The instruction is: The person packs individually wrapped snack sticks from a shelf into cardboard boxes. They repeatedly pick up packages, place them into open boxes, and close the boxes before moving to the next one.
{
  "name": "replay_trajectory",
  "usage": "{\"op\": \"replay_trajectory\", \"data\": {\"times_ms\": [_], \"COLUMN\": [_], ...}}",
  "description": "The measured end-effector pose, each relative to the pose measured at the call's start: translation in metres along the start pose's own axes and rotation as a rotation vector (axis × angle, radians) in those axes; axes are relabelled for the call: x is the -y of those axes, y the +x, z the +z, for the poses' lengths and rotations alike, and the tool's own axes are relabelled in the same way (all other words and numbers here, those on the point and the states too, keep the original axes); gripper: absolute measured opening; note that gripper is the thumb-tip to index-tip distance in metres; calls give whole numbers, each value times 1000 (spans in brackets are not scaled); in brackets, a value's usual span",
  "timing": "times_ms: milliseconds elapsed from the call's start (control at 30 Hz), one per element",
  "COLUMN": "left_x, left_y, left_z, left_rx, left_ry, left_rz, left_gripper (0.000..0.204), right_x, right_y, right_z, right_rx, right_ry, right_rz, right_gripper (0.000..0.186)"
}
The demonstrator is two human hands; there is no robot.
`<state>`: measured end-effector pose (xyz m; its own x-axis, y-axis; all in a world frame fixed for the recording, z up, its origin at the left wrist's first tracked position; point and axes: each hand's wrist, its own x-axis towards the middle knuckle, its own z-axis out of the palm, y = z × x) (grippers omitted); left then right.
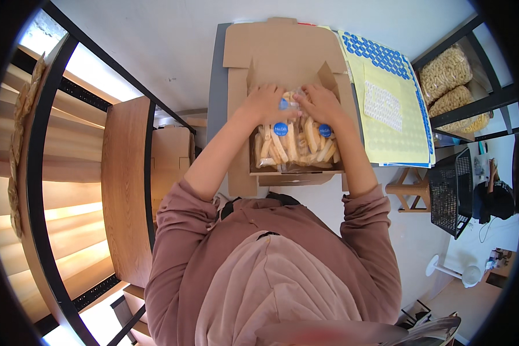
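An open brown cardboard box stands on the table in front of me, its lid folded back on the far side. Clear bags of pale stick-shaped snacks, with round blue stickers, lie side by side in the near part. My left hand reaches into the far left of the box, and my right hand into the far right. Between them is another clear snack bag with a blue sticker; both hands are closed about its sides. My fingers partly hide it.
Yellow sticker sheets with blue round labels lie right of the box. Shelves at the right hold large bags of snacks. A black crate and a wooden stool stand below. A wooden shelf rises at my left.
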<state>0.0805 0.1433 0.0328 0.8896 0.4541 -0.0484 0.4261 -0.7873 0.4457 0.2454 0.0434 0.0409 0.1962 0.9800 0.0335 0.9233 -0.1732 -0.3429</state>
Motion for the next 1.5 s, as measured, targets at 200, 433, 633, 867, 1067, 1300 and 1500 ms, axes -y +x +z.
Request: {"op": "replay_trajectory", "data": {"times_ms": [200,433,633,867,1067,1300,1500], "left_x": [-12,-18,-15,-25,-33,-35,-37], "left_y": [-11,-40,-44,-62,-69,-84,-112], "left_z": [-2,-1,2,4,-2,4,-21], "left_rx": [-137,62,17,-21,-7,-60,-395], "left_ry": [21,164,123,141,175,86,-128], "left_rz": [59,31,30,10,7,62,250], "left_gripper": [96,92,89,91,96,99,91], "right_x": [-4,-1,8,15,19,33,78], "right_y": [-7,-42,-47,-58,-59,-60,-41], "right_z": [-14,-8,-14,-6,-11,-14,-45], "right_rx": [-173,-39,-37,12,67,125,83], "right_ry": [216,66,69,-25,-23,-122,-260], "right_rz": [-73,-106,-47,-28,-25,16,-48], "right_gripper": [47,44,47,51,60,71,72]}}
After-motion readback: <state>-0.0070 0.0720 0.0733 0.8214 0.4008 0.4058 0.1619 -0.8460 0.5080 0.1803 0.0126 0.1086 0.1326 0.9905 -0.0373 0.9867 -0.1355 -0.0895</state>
